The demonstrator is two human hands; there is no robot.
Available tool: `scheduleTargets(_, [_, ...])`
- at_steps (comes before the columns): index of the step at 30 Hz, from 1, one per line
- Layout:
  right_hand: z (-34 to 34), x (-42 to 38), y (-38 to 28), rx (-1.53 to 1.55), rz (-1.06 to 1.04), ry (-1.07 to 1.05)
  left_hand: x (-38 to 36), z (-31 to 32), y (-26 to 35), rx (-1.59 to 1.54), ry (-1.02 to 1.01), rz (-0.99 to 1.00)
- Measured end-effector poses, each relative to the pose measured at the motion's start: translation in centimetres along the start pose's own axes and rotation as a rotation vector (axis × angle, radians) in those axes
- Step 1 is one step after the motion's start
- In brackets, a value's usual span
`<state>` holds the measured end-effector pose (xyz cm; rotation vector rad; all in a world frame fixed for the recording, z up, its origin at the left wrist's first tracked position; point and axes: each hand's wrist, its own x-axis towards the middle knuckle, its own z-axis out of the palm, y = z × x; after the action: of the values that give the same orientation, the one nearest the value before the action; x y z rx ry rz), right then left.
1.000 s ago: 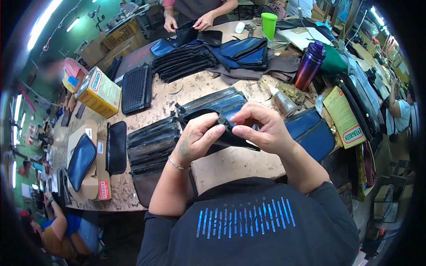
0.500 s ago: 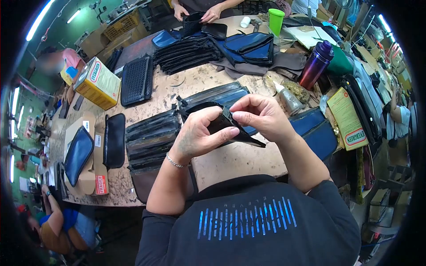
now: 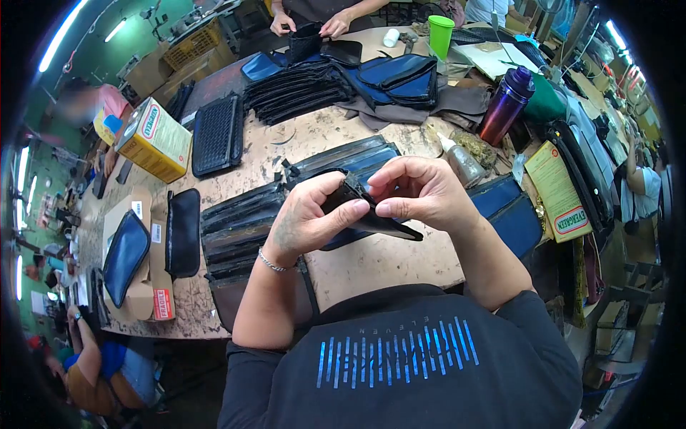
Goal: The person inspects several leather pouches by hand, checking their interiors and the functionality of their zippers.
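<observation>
I see both hands closed on one black leather piece [image 3: 371,218], held up over the tabletop [image 3: 386,261]. Left hand [image 3: 307,218] wraps its left end, thumb on top; right hand [image 3: 421,193] pinches the upper edge with its fingertips. A stack of black pieces [image 3: 239,229] lies just left, and a glue bottle [image 3: 461,163] stands right.

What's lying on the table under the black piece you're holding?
Under the black leather piece, gripped by the left hand and right hand, lie blue-and-black pouches on the worn tabletop. The hands cover whatever lies directly beneath them.
</observation>
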<state>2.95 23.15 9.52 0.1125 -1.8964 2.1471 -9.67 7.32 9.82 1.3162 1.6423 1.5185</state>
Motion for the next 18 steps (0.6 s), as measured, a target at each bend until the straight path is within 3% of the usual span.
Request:
scheduleTargets(4, [0.2,0.1,0.2,0.136,0.105,0.002,-0.2,0.1,-0.2,-0.015,0.032,0.018])
scheduleTargets(13, [0.3,-0.1,1.7,0.327,0.114,0.022,-0.2,0.2,-1.0,-0.056,0.062,0.002])
scheduleTargets(17, [0.4,-0.3,1.1,0.251,0.084,0.036,-0.1,0.4,-0.3,-0.121,0.010,-0.042])
scheduleTargets(18, [0.6,-0.5,0.8,0.057,0.008,0.083,0.0,0.3,-0.4,-0.120,0.009,-0.041])
